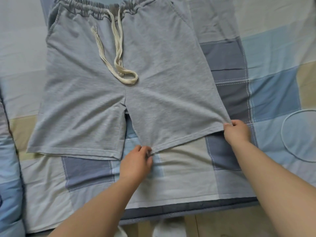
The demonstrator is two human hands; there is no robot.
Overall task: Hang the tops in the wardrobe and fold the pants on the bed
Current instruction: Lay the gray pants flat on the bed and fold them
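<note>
Head view shows my left hand (136, 161) and right hand (236, 131) each pinching a hem corner of the right leg of the grey shorts (119, 82), spread flat on the bed (188, 177). I should lift both corners evenly and lay that leg squarely over the other. Beyond, the waistband (95, 6) is cut off at the frame's top, and I can see no tops or wardrobe.

Grey drawstring shorts (119, 82) flat on the checked bed (188, 177), waistband far.
</note>
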